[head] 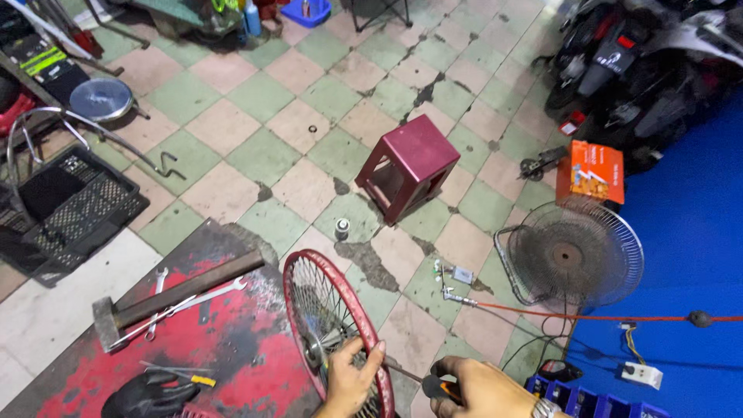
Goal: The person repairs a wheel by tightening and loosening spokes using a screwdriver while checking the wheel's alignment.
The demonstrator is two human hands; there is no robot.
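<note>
**Truing up a spoked wheel on the shop floor**

Gripping the red wheel rim (334,325) at the bottom of the view, the left hand (352,381) has its fingers curled right around it. Right hand (484,387) is clenched on an orange-and-black screwdriver (433,384), tip poked toward the spokes — the wheel stands upright at the edge of a red metal plate (232,340). A hammer (174,294) and wrenches (186,303) lie on that plate. Further out, a maroon stool (409,166) stands tipped on the tiles, with a floor fan (574,255) off to the right.

Even indoor light, edges perhaps warped
</note>
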